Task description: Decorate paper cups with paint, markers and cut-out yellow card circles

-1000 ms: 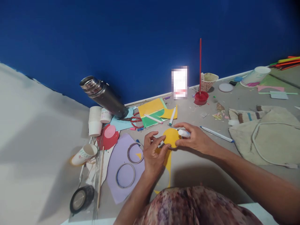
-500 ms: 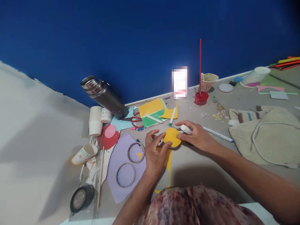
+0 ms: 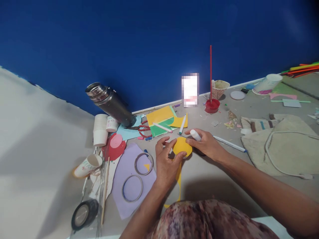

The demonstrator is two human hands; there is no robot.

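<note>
A round yellow paper disc point(image 3: 182, 147) is held between my two hands above the table. My left hand point(image 3: 167, 161) pinches its left and lower edge with thumb and fingers. From the other side, the thumb of my right hand point(image 3: 205, 143) presses on the disc's right edge. A white rounded tube end point(image 3: 195, 135) shows between my right thumb and forefinger; whether the hand grips it cannot be told. Beneath my left hand lies a yellow paper offcut point(image 3: 178, 179) with a curved cut edge. A white marker point(image 3: 230, 143) lies beyond my right wrist.
Left are a purple sheet point(image 3: 124, 176) with tape rings point(image 3: 133, 188), paper cups point(image 3: 100, 129) and a dark flask point(image 3: 117, 108). Red-handled scissors point(image 3: 144, 128) and coloured paper point(image 3: 159, 118) lie ahead. A red stick in a red dish point(image 3: 212, 106) and a cloth bag point(image 3: 289, 149) are right.
Both hands keep hold of the yellow disc, which has tilted slightly. The whole view has shifted a little.
</note>
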